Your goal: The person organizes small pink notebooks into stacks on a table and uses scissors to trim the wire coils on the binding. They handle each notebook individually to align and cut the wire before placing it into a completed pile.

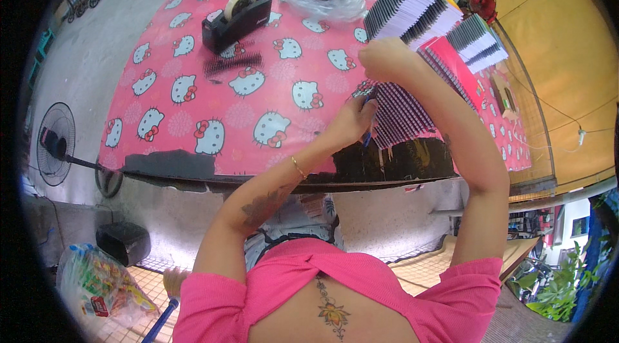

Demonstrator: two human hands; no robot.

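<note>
At the left edge of a fanned stack of spiral-bound notebooks (407, 117), my left hand (350, 122) is closed on a small tool with a blue handle (367, 135); its working end is hard to make out. My right hand (389, 60) curls just above and beyond it, over the stack's far edge. Its back faces up, so whatever the fingers grip is hidden. Black binding coils (232, 64) lie on the pink patterned tablecloth (213, 107) to the left. Behind them stands a black tape dispenser (236, 22) with a roll in it.
An open clear plastic bag (325, 1) holds black coils near the far side. Tall notebook stacks (403, 8) and a pink-covered stack (454, 69) crowd the right. A red fan (481, 0) stands beyond. The table's worn dark front edge (277, 183) is near my body.
</note>
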